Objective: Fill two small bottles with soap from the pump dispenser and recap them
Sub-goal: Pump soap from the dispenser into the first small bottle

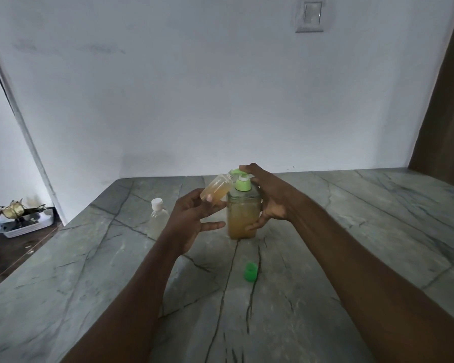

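My left hand (192, 221) holds a small uncapped bottle (216, 191) tilted, its mouth up against the green nozzle of the pump dispenser (243, 216). The small bottle is partly filled with amber soap. My right hand (269, 195) wraps the dispenser from the right, fingers lying on the green pump head. The dispenser stands on the stone table (351, 231) and holds amber soap. A second small clear bottle (157, 218) with a white cap stands left of my left hand. A loose green cap (250, 271) lies on the table in front of the dispenser.
A white wall rises right behind the table. The table's left edge drops to a darker floor area, where a white tray (24, 226) with clutter sits. A brown panel (446, 100) stands at the far right.
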